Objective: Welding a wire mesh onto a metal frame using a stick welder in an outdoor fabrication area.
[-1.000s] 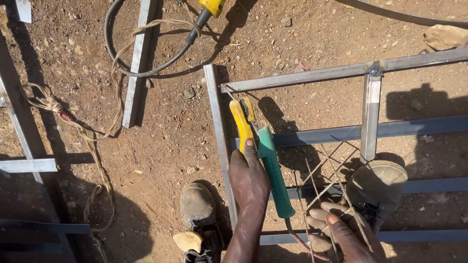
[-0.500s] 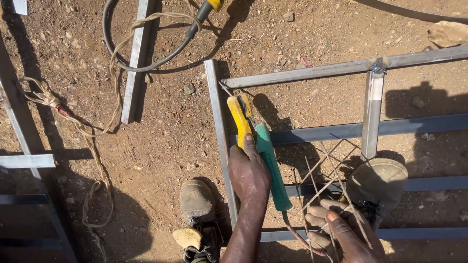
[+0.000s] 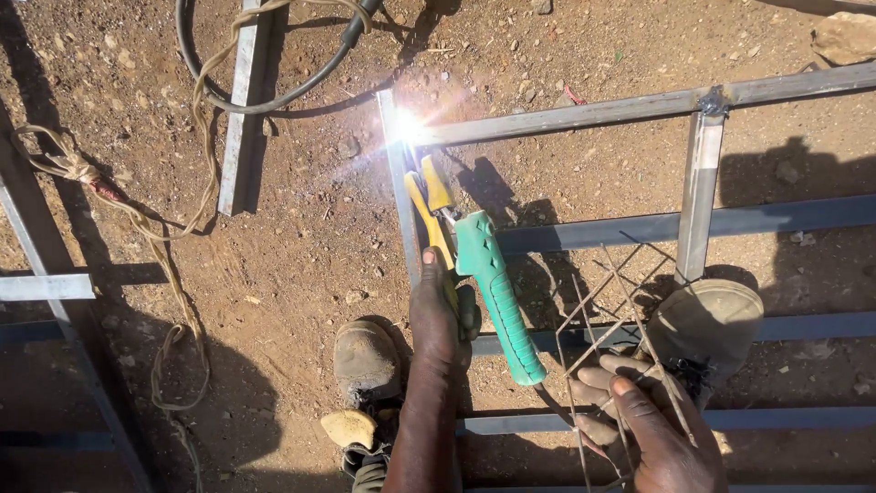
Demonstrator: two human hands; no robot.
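My left hand grips a welding electrode holder with a green handle and yellow jaws. Its tip points at the upper left corner of a grey steel tube frame lying on the dirt. A bright white arc flash burns at that corner joint. At the lower right, my right hand is closed on several thin crossed wire rods that rest over the frame's lower bars.
My two worn boots stand on the dirt and the frame. A black cable loops at the top, beside a loose steel bar. A frayed rope trails on the left. A stone lies at the top right.
The holder's tip has come to the frame corner and an arc flash now burns there; before, there was no light. My right hand stays on the wire rods.
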